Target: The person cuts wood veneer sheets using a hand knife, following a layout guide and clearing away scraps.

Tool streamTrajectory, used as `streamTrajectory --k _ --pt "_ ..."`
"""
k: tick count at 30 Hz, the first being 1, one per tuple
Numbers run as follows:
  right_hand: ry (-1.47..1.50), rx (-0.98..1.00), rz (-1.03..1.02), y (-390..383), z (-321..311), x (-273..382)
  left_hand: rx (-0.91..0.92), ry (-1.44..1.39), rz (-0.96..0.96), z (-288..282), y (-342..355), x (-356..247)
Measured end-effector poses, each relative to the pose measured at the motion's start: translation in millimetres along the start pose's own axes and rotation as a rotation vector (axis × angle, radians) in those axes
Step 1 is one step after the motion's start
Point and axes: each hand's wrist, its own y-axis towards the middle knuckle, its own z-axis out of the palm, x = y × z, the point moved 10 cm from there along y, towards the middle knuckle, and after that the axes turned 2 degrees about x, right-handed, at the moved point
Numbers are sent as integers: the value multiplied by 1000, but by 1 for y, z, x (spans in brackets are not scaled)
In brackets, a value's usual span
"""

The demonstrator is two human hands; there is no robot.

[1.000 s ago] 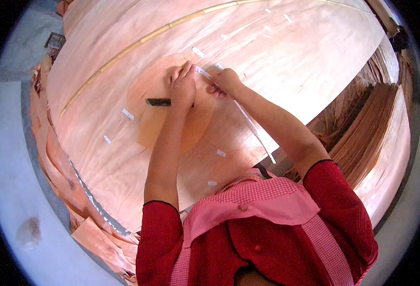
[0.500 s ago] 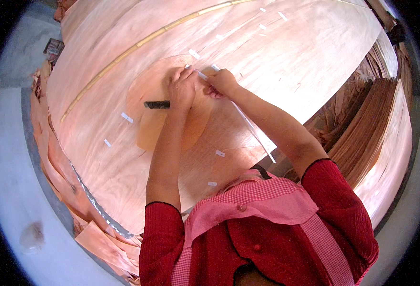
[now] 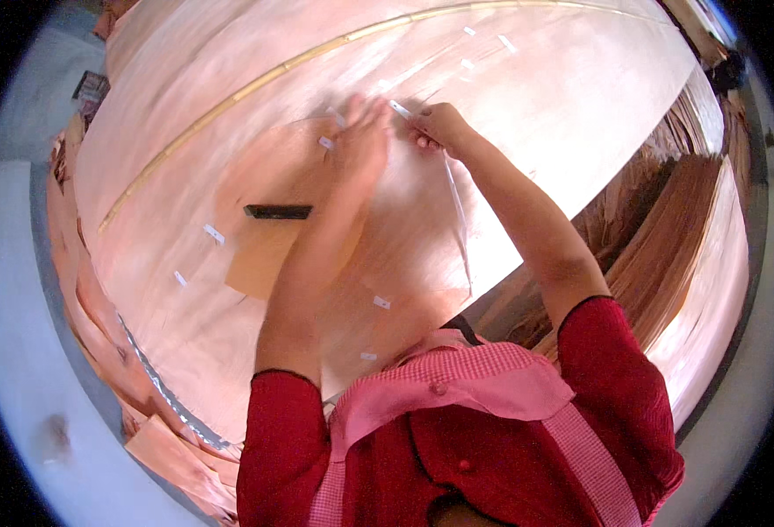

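A large pale pinkish wood veneer sheet (image 3: 176, 167) lies before me, with a darker orange veneer piece (image 3: 255, 272) on it. My left hand (image 3: 362, 136) is stretched flat over the sheet, fingers extended and somewhat blurred. Just right of it, my right hand (image 3: 438, 126) pinches a narrow white tape strip (image 3: 457, 206). One end of the strip sticks out toward my left fingertips; the long tail hangs back toward me. Beside my left forearm lies a dark narrow bar (image 3: 277, 212). A short tape piece (image 3: 326, 143) sits by my left hand.
More short tape pieces (image 3: 214, 234) dot the sheet. A long thin bamboo-like rod (image 3: 286, 66) curves across its far side. Stacked brown veneer (image 3: 668, 237) stands at the right; ragged veneer scraps (image 3: 176, 457) line the left edge.
Both hands have shifted away from me and to the right across the sheet. My left hand has come off a short tape piece, which now shows. The view has shifted slightly.
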Motion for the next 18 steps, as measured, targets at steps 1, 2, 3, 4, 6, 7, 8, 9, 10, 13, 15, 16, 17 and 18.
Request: streamTrajectory --k 1,2,3,4,6,7,8,9,10,13,15,16,17,18 --pt "40 13 50 -3 6 -1 35 62 14 16 1 -6" --pt "13 8 14 -3 6 3 69 122 25 31 2 -13" --pt "-9 4 -19 -1 3 3 109 183 37 39 3 -20" --pt "-30 2 -55 0 -1 4 102 184 42 40 5 -24" --pt "-758 -62 -187 4 -20 14 103 182 74 34 8 -34" --pt "-1262 -145 -282 -2 -20 29 135 212 51 34 6 -32" --pt "-1285 -259 -265 -1 -40 23 154 240 35 32 8 -34" --pt "-1253 -263 -370 1 -50 22 176 264 28 30 8 -34" --pt "-1110 -112 -371 1 -46 17 146 0 -50 19 8 -18" --pt "-452 97 -167 -13 -16 12 -187 -131 -165 -34 -23 49" --pt "-98 173 -43 -23 20 13 -165 -131 -214 -49 -44 84" --pt "-212 245 -112 -24 46 25 -148 -140 -240 -53 -59 98" --pt "-74 300 -50 -25 72 26 -129 -154 -275 -53 -74 111" --pt "-195 313 -72 -19 89 28 -116 -158 -302 -54 -82 116"
